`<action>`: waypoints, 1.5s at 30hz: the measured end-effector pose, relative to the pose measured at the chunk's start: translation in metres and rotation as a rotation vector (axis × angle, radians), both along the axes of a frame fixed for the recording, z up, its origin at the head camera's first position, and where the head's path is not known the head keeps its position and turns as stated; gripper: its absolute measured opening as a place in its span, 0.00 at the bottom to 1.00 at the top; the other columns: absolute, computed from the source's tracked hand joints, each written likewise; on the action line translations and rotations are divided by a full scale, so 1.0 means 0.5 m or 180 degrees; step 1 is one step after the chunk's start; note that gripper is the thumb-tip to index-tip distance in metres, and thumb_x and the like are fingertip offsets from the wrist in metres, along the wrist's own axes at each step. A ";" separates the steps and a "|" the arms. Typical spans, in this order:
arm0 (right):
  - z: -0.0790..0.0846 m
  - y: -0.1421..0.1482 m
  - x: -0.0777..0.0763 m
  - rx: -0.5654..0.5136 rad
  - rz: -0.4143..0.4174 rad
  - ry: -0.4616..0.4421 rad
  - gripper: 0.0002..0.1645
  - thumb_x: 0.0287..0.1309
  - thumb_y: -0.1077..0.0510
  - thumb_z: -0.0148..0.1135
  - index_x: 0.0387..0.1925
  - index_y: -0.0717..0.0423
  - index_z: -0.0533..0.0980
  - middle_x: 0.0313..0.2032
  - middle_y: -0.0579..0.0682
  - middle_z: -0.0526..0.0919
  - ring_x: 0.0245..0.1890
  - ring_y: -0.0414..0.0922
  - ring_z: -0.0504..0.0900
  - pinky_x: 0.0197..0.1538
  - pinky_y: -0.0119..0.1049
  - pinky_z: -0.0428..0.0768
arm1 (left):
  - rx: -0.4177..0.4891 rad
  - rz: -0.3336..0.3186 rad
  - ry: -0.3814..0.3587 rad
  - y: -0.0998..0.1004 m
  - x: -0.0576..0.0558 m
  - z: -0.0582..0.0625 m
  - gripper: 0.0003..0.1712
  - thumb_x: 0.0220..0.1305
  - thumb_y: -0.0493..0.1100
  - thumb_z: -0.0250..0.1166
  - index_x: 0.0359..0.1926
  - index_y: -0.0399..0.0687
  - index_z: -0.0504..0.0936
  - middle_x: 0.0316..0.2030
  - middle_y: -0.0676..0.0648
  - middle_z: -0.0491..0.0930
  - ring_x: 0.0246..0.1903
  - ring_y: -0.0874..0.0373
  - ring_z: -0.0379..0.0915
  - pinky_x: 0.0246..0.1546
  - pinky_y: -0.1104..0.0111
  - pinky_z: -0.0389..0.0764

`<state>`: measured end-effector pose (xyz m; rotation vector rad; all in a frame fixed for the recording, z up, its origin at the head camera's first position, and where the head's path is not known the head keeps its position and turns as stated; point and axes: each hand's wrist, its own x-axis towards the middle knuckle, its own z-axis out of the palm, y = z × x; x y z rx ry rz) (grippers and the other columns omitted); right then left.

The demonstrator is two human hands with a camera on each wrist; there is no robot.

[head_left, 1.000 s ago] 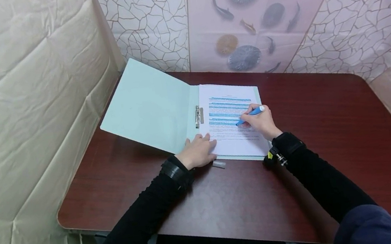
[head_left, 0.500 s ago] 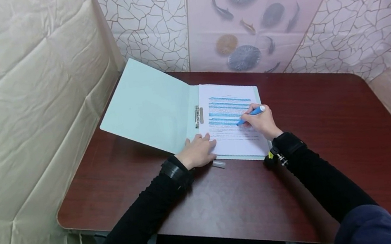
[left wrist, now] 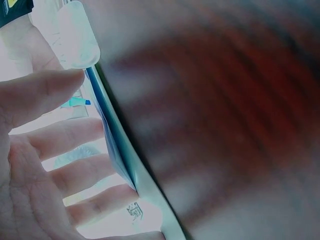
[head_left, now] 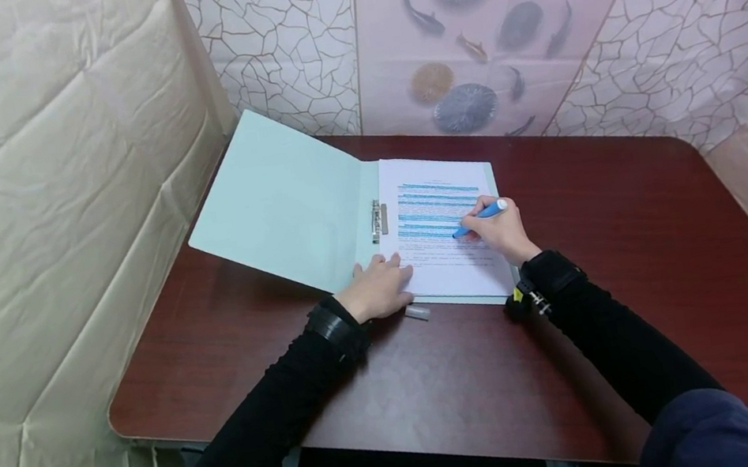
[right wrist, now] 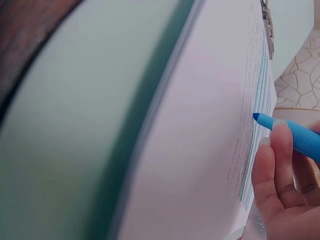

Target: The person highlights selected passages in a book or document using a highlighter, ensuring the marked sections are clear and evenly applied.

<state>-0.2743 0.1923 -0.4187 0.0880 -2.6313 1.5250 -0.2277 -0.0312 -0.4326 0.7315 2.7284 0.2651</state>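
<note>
My right hand [head_left: 501, 231] pinches a blue highlighter [head_left: 488, 211], its tip close to the printed text on a stack of white paper [head_left: 455, 274]. Several lines of that text carry blue marking. In the right wrist view the highlighter [right wrist: 300, 139] sits between thumb and fingers, dark tip toward the page. The paper lies in an open pale green folder [head_left: 283, 198] with a metal clip [head_left: 375, 221] at its spine. With fingers spread, my left hand [head_left: 378, 289] rests on the lower left of the paper and folder. A translucent cap [head_left: 418, 313] lies just beside its thumb.
The folder lies on a dark red-brown wooden table [head_left: 635, 252], its cover reaching the table's left edge. A cream cloth [head_left: 58, 230] hangs along the left side. Behind the table stands a patterned wall covering [head_left: 454, 39].
The highlighter and right hand stay almost in place over the same line. My left hand keeps its place on the paper. The whole view has shifted very slightly.
</note>
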 end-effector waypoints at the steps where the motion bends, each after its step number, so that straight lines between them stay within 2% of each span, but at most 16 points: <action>1: 0.001 0.000 0.000 0.0005 -0.0019 -0.0009 0.10 0.50 0.65 0.59 0.22 0.70 0.70 0.32 0.70 0.79 0.29 0.62 0.79 0.30 0.27 0.74 | -0.0005 -0.0002 0.0004 0.000 0.000 -0.001 0.31 0.61 0.54 0.54 0.64 0.52 0.63 0.67 0.42 0.53 0.65 0.45 0.49 0.57 0.40 0.53; 6: -0.007 0.005 -0.008 0.0035 -0.0093 -0.0076 0.10 0.50 0.65 0.59 0.21 0.68 0.70 0.32 0.69 0.80 0.29 0.61 0.80 0.29 0.28 0.74 | -0.0024 0.0011 -0.0001 0.002 -0.001 -0.002 0.31 0.62 0.54 0.54 0.64 0.52 0.63 0.67 0.42 0.53 0.65 0.45 0.49 0.57 0.40 0.53; 15: -0.053 0.034 -0.038 0.0056 -0.0090 -0.0007 0.11 0.50 0.60 0.60 0.22 0.65 0.71 0.30 0.65 0.81 0.28 0.57 0.80 0.30 0.29 0.73 | -0.0052 0.0017 0.0029 0.005 -0.001 -0.004 0.31 0.61 0.55 0.54 0.64 0.53 0.63 0.67 0.42 0.53 0.65 0.45 0.49 0.57 0.40 0.54; 24: -0.054 0.033 -0.036 0.0154 -0.0171 0.0051 0.12 0.49 0.59 0.60 0.19 0.62 0.69 0.27 0.60 0.81 0.26 0.53 0.80 0.30 0.29 0.73 | -0.0025 0.0012 0.0033 0.005 -0.002 -0.004 0.30 0.61 0.55 0.54 0.64 0.54 0.64 0.67 0.42 0.53 0.64 0.46 0.50 0.57 0.41 0.54; 38: -0.055 0.038 -0.036 0.0123 -0.0170 0.0051 0.12 0.49 0.60 0.60 0.20 0.64 0.69 0.29 0.62 0.82 0.26 0.55 0.80 0.29 0.27 0.73 | -0.0018 0.0003 0.0025 0.004 -0.001 -0.003 0.30 0.61 0.55 0.54 0.63 0.53 0.64 0.67 0.42 0.53 0.64 0.46 0.50 0.57 0.40 0.54; 45: -0.051 0.039 -0.032 0.0115 -0.0122 0.0085 0.10 0.49 0.62 0.59 0.20 0.63 0.69 0.28 0.63 0.80 0.27 0.56 0.79 0.32 0.28 0.73 | -0.0025 0.0007 0.0026 0.004 -0.001 -0.002 0.30 0.61 0.55 0.54 0.64 0.53 0.64 0.67 0.42 0.53 0.64 0.46 0.50 0.57 0.40 0.54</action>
